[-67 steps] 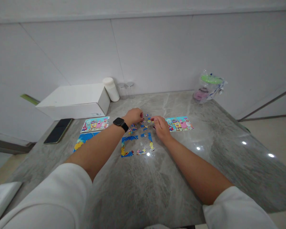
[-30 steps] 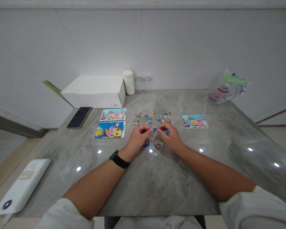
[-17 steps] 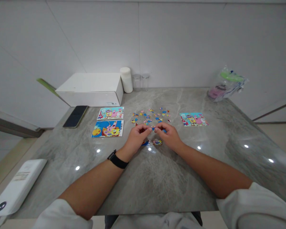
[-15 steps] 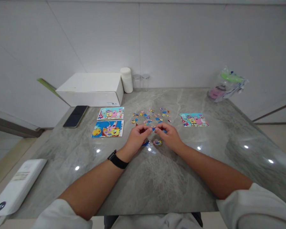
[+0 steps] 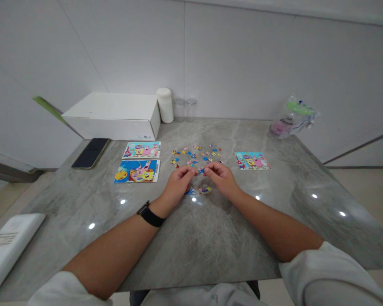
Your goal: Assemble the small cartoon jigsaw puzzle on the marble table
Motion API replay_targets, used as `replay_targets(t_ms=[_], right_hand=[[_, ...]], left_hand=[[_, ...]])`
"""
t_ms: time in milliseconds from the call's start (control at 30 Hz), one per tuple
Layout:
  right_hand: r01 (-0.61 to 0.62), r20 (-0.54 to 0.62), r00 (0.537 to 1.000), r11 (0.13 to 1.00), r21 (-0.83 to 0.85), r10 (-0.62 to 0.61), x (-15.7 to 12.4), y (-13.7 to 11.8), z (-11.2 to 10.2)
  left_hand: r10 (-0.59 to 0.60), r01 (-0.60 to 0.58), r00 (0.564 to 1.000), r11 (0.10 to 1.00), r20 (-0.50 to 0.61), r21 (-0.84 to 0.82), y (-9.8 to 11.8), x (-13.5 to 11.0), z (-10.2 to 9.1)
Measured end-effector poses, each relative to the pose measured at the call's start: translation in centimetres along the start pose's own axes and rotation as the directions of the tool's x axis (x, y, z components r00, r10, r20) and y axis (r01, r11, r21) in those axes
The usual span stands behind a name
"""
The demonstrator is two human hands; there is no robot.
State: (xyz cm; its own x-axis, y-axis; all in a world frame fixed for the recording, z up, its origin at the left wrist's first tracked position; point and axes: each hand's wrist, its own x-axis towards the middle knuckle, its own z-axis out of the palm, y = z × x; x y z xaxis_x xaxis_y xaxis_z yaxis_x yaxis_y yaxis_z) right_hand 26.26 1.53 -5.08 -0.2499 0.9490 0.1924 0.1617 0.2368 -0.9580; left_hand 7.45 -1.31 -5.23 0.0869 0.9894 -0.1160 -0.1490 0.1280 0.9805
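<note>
Small blue jigsaw puzzle pieces (image 5: 201,171) show between my two hands, above the stone tabletop. My left hand (image 5: 179,183) pinches at their left side, thumb against forefinger. From the right, my right hand (image 5: 222,179) pinches too, its fingertips on the blue. Whether the two hands grip one piece or two joined ones is too small to tell. Just below lie a blue cluster of puzzle pieces (image 5: 190,191), partly behind my left hand, and a yellow-pink cluster (image 5: 205,190). Several loose puzzle pieces (image 5: 193,156) are scattered beyond my fingers.
Two cartoon picture cards (image 5: 141,150) (image 5: 136,171) lie left of the pieces, a third card (image 5: 252,161) right. Farther back are a phone (image 5: 91,153), white box (image 5: 110,127), white bottle (image 5: 165,106), two clear glasses (image 5: 179,110) and a bagged cup (image 5: 285,123). A white device (image 5: 14,242) sits front left.
The whole view has shifted and tilted slightly. Between my fingertips more of the blue puzzle pieces now shows. Both hands keep their pinch; the scattered pieces look unmoved.
</note>
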Motion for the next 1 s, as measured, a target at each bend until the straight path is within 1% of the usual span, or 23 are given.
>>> replay_targets(t_ms=[67, 133, 200, 267, 367, 500, 667, 767, 900, 1000], right_hand=[[0.01, 0.027, 1.0, 0.999, -0.045, -0.008, 0.0, -0.2, -0.1], [0.027, 0.072, 0.997, 0.994, -0.108, -0.019, -0.1, -0.4, 0.0], [0.047, 0.115, 0.993, 0.985, -0.165, -0.028, -0.3, -0.7, 0.1], [0.061, 0.139, 0.99, 0.978, -0.197, -0.034, -0.4, -0.9, 0.1], [0.074, 0.154, 0.987, 0.975, -0.208, -0.042, -0.5, -1.1, 0.2], [0.087, 0.156, 0.986, 0.975, -0.204, -0.056, -0.6, -1.2, 0.2], [0.057, 0.151, 0.988, 0.98, -0.189, -0.029, -0.6, -1.2, 0.2], [0.027, 0.15, 0.989, 0.987, -0.157, -0.003, -0.3, -0.9, 0.0], [-0.023, 0.124, 0.992, 0.994, -0.105, 0.036, 0.3, -0.5, -0.4], [-0.038, 0.136, 0.989, 0.995, -0.093, 0.051, 0.5, -0.4, -0.6]], left_hand=[[0.026, -0.026, 1.0, 1.0, -0.01, -0.004, -0.1, 0.1, -0.1], [0.093, -0.092, 0.996, 0.995, -0.017, 0.04, -0.2, 0.2, -0.2], [0.152, -0.151, 0.988, 0.983, 0.003, 0.105, -0.3, 0.3, -0.3], [0.17, -0.174, 0.985, 0.974, 0.037, 0.147, -0.5, 0.3, -0.4], [0.157, -0.165, 0.986, 0.972, 0.058, 0.169, -0.5, 0.2, -0.4], [0.161, -0.162, 0.987, 0.964, 0.02, 0.209, -0.1, 0.0, -0.3], [0.171, -0.163, 0.985, 0.946, -0.004, 0.281, 0.4, -0.2, -0.1], [0.16, -0.15, 0.987, 0.951, -0.017, 0.271, 0.4, -0.2, -0.2], [0.083, -0.072, 0.995, 0.975, -0.049, 0.208, 0.1, -0.1, -0.3], [0.045, -0.038, 0.998, 0.986, -0.042, 0.164, 0.0, 0.1, -0.4]])
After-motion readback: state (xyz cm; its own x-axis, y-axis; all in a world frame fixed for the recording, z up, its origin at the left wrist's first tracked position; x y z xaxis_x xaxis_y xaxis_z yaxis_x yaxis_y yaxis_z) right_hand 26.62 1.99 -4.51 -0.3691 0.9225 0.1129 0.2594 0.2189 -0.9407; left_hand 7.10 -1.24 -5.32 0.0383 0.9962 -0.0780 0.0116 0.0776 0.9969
